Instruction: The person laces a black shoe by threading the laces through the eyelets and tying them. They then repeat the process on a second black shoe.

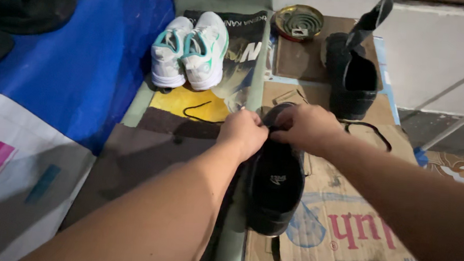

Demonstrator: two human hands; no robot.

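Where flattened cardboard (338,231) covers floor (dim), hands grip shoe (275,186).

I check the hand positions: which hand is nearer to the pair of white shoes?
Left. The left hand lies just below-right of the white shoes; the right hand is farther right.
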